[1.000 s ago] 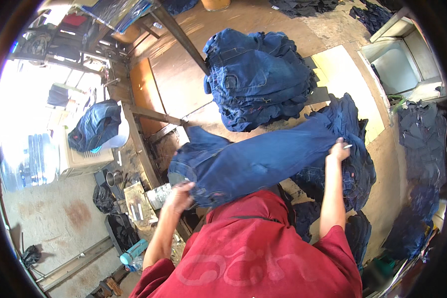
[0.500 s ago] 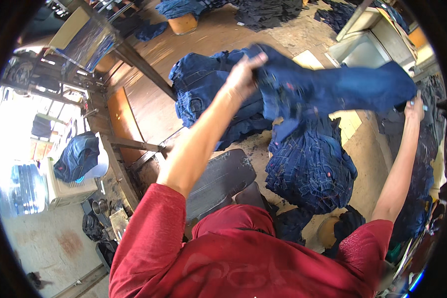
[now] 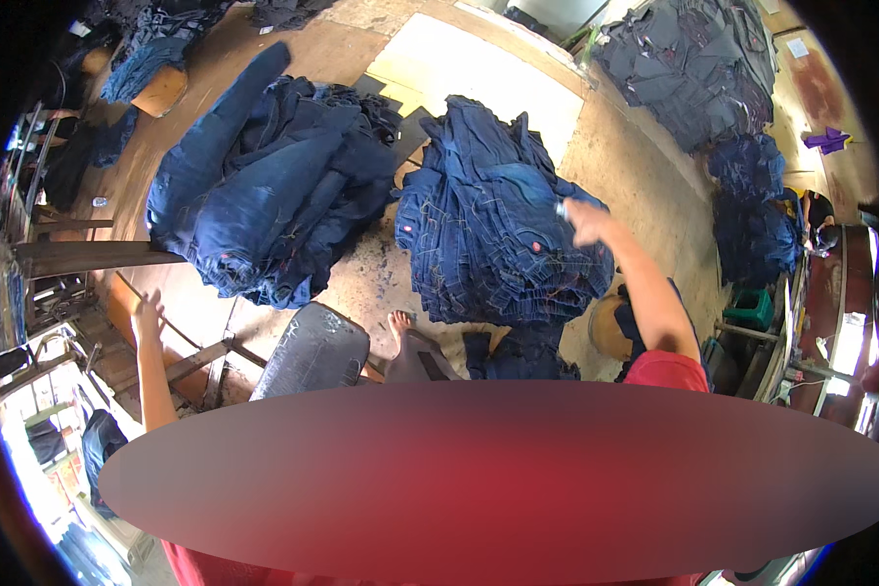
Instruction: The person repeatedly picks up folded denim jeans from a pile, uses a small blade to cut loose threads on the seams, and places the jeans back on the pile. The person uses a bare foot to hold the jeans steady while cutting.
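Two piles of dark blue jeans lie on the floor in front of me. Over the right edge of the nearer-right jeans pile (image 3: 488, 234) is my right hand (image 3: 588, 223), its fingers curled around a small pale object (image 3: 561, 209) too small to name. No garment hangs from that hand. Off to the left, away from both piles, my left hand (image 3: 148, 316) is raised with its fingers apart and nothing in it. It is nearest to a wooden beam (image 3: 98, 258). The left jeans pile (image 3: 273, 186) sits beyond it, with one leg sticking out at the top.
A worn black bench seat (image 3: 314, 350) stands between my arms. Dark grey cloth (image 3: 698, 68) is heaped at the far right, with more blue denim (image 3: 752, 200) below it. A green stool (image 3: 749, 309) and a round wooden stump (image 3: 610, 330) are at the right.
The jeans that both hands held stretched out have been let go and now lie on the right pile. My left hand has swung out left. The view has shifted to the right.
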`<state>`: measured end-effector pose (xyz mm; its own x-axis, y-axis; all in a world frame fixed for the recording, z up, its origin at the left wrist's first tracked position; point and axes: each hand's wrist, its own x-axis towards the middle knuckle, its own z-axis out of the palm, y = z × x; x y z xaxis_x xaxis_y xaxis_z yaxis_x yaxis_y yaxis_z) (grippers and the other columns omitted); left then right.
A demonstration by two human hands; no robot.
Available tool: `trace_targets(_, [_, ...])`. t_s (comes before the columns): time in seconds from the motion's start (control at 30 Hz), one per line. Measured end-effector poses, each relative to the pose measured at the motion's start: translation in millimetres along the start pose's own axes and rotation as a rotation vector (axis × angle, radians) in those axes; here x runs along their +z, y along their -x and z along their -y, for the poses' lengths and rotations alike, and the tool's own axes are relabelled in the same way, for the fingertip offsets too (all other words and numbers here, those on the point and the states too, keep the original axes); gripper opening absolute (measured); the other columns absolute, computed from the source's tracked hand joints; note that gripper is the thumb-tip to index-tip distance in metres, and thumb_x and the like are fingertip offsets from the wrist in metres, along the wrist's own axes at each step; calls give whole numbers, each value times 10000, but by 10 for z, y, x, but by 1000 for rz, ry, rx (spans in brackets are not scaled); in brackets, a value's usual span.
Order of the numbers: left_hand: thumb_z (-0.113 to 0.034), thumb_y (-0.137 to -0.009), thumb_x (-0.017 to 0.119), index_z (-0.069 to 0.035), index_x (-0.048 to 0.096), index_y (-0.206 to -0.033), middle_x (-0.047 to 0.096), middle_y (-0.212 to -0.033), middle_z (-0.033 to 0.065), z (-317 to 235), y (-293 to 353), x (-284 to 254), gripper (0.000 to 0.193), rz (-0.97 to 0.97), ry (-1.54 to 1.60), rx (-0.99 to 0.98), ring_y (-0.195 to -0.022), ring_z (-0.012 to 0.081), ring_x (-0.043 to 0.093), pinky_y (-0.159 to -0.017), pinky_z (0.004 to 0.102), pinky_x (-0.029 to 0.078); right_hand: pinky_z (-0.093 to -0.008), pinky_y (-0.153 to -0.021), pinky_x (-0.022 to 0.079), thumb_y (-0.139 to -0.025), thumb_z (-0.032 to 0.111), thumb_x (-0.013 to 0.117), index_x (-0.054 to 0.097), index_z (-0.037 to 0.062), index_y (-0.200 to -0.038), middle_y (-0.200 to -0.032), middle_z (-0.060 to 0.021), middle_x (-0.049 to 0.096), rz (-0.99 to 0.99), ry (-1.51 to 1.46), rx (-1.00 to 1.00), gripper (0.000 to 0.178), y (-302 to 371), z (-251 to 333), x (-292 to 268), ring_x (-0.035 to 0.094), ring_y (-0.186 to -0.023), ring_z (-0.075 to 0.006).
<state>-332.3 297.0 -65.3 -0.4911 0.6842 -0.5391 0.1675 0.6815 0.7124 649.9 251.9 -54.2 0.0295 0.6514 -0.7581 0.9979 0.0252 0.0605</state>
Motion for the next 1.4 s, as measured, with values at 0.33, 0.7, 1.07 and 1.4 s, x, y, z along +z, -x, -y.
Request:
trace_targets(0.33, [-168,-1026,758,-54,750,-1279,788,-1205,87,226,1544,1707,278,266,-159,583,-1072,183,729,-909,333,577,-585,-805,591,-845,113,801,455,-2,-1259,-939,-298,732,-700,-286,63,552,196,-17,987,726,-904,-506])
trace_targets(0.7, [-744,-1069,480,-69,698,-1399,671,-1478,105,-589,3925,4417,782,1113,919,-358,-1327,226,602,-1169,432,454,-509,-727,573,-855,102,817,521,30,-1077,-851,-214,681,-950,-691,-276,377,1287,2562,28,734,-823,-465])
trace_targets(1.07, [-401,-1159,536,-42,624,-1450,713,-1403,129,774,3168,2154,471,181,1080,-318,-1256,283,704,-1132,490,546,-480,-694,599,-915,235,865,545,31,-1093,-849,-174,742,-387,-852,-713,419,1758,4567,1116,762,-810,-425])
trace_targets(1.4, [-378,-1154,539,-44,654,-1428,732,-1390,142,2337,3225,37,447,-283,1110,-279,-1176,350,746,-1050,576,599,-411,-855,620,-1064,454,693,471,6,-1468,-1370,-243,602,129,-1680,104,643,907,4212,1221,733,-1038,-316])
